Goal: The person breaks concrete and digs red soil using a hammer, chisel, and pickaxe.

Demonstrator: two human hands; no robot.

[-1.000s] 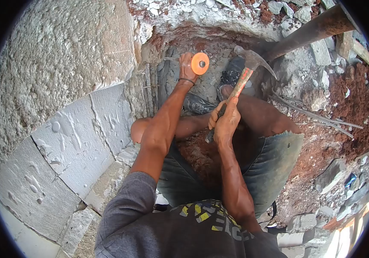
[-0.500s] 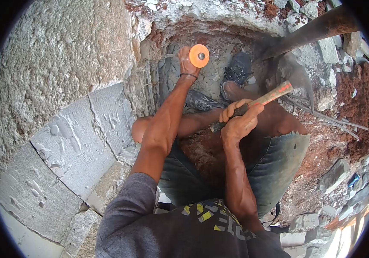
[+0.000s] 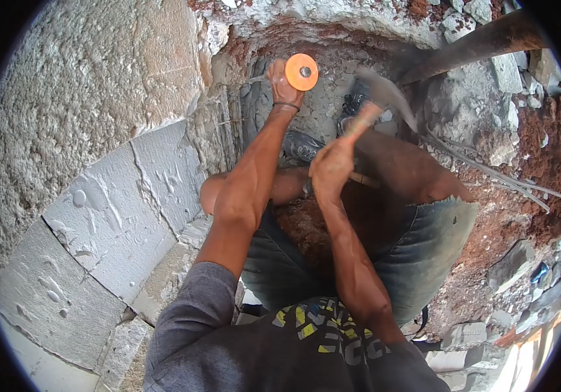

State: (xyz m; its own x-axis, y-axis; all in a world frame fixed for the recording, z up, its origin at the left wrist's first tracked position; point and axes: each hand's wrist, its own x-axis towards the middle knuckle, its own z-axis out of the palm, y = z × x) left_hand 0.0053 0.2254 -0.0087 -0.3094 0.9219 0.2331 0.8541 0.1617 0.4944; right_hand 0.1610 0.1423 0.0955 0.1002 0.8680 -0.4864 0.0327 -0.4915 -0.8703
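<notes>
My left hand [image 3: 283, 85] is closed around a chisel with a round orange hand guard [image 3: 301, 80]. The grey struck end of the chisel [image 3: 304, 71] shows in the middle of the guard; its shaft is mostly hidden by the hand. My right hand [image 3: 331, 168] grips a hammer by its wooden handle [image 3: 363, 123]. The hammer head, smeared by motion, is to the right of the orange guard and apart from it, over one of my shoes. Below both hands is a dug-out pit with broken grey rubble [image 3: 323, 117].
Rough concrete [image 3: 97, 72] and grey blocks [image 3: 124, 215] stand at the left. A thick rusty pipe [image 3: 476, 49] slants in from the upper right. Thin metal rods [image 3: 489, 173], red soil [image 3: 545, 144] and loose stones lie at the right. My dark shoes [image 3: 303, 146] are in the pit.
My right hand has swung the hammer left and up, bringing its head from the right side nearer to the chisel. My left hand has shifted only slightly upward.
</notes>
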